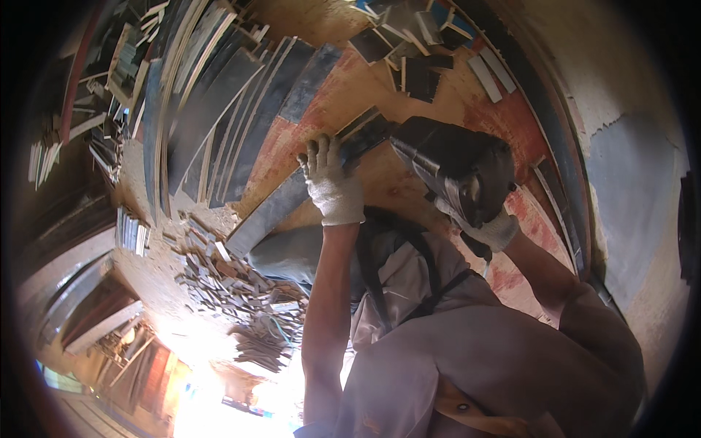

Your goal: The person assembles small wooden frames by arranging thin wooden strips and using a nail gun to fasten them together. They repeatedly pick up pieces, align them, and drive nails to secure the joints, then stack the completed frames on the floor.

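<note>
My left hand (334, 186), in a pale work glove, is raised palm-flat over a long grey-black plank (268, 213), fingers slightly apart. Whether it presses on the wood I cannot tell. Just beyond the fingers lies a shorter dark board piece (366, 134), at an angle near the plank's far end. In my gloved right hand (490, 230) is a bulky black power tool (454, 159), gripped from behind and pointing toward that board piece. It looks like a hand-held saw, but its blade is hidden.
Under the work is a red-stained plywood surface (493, 123). Long dark boards (219, 93) lie stacked at the left. Short cut pieces (420, 79) are heaped at the far side. A pile of small offcuts (219, 279) covers the floor lower left. Along the right runs a wall (630, 180).
</note>
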Tool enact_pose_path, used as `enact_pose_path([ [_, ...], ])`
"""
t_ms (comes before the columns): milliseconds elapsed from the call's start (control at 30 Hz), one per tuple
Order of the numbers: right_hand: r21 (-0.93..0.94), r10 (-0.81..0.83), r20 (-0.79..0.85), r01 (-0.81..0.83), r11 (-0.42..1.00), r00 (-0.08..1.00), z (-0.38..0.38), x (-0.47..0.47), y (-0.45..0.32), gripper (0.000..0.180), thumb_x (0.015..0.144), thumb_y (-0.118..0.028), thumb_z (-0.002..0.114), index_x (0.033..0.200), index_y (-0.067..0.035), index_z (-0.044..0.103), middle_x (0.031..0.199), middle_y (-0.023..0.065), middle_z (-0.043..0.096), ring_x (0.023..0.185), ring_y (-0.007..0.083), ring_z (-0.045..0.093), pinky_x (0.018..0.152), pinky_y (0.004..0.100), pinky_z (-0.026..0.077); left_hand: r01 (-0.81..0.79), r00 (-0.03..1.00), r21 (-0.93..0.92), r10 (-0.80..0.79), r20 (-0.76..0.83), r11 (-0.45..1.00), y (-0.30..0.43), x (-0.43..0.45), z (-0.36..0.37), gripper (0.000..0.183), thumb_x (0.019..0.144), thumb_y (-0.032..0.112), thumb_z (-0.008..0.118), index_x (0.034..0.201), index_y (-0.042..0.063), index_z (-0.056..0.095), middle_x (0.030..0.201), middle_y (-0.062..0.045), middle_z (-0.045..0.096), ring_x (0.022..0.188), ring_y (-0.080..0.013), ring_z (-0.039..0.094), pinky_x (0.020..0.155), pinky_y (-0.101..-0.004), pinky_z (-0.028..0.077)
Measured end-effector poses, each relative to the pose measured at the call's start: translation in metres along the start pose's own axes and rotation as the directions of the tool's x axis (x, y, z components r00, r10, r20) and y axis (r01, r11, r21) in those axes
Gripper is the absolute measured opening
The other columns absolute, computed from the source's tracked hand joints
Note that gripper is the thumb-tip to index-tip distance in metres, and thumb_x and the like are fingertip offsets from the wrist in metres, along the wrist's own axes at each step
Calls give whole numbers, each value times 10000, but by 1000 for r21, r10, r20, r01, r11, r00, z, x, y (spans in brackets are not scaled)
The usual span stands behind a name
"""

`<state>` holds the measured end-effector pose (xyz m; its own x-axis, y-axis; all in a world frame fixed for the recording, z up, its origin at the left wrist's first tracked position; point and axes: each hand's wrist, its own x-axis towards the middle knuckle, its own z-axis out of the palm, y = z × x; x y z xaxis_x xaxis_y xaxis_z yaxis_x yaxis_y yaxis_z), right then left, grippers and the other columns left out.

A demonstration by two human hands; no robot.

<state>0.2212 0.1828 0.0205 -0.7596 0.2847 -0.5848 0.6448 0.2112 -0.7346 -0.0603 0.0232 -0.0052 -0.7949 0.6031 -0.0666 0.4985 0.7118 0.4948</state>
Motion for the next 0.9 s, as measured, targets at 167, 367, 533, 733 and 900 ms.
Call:
enact_pose_path([
  [167, 257, 151, 61, -162, 953, 987, -42, 14, -103, 374, 1007, -104, 657, 1372, -64, 586, 1242, 67, 645, 1079, 164, 624, 883, 294, 518, -2, 1000, -1, 2, -20, 1000, -4, -2, 2, 564, 801, 137, 818, 1338, 40, 675, 1448, -213, 622, 1407, -432, 522, 1244, -576, 314],
  [367, -116, 115, 145, -99, 988, 983, -28, 19, -76, 390, 980, -65, 668, 1363, -39, 600, 1329, 98, 654, 1184, 207, 660, 977, 327, 538, -20, 999, 5, 21, -36, 1000, -1, 0, 5, 595, 768, 133, 838, 1333, 43, 674, 1441, -198, 629, 1403, -425, 528, 1246, -576, 315],
  [533, 17, -39, 108, 37, 999, 993, -34, 15, -87, 541, 1001, -270, 682, 1464, -45, 516, 1397, 104, 614, 1254, 261, 622, 1049, 406, 507, -19, 999, -93, 16, -41, 995, -12, -6, 7, 627, 745, 161, 861, 1328, 39, 668, 1431, -193, 635, 1407, -415, 527, 1252, -568, 309],
  [733, 461, 420, 248, -487, 742, 873, -26, 29, -111, 642, 1028, -482, 595, 1502, -65, 475, 1463, 154, 565, 1364, 275, 545, 1143, 415, 464, -71, 986, -134, 50, -158, 988, -57, -18, -18, 650, 700, 170, 901, 1311, 104, 690, 1382, -146, 675, 1376, -387, 557, 1236, -559, 345],
  [900, 493, 222, 267, -331, 805, 938, -30, 36, -100, 668, 998, -479, 644, 1504, -76, 476, 1479, 154, 564, 1389, 238, 534, 1154, 397, 453, -71, 993, -107, 60, -104, 992, -74, -26, -25, 640, 669, 153, 892, 1284, 116, 718, 1372, -107, 687, 1339, -349, 590, 1206, -523, 397],
])
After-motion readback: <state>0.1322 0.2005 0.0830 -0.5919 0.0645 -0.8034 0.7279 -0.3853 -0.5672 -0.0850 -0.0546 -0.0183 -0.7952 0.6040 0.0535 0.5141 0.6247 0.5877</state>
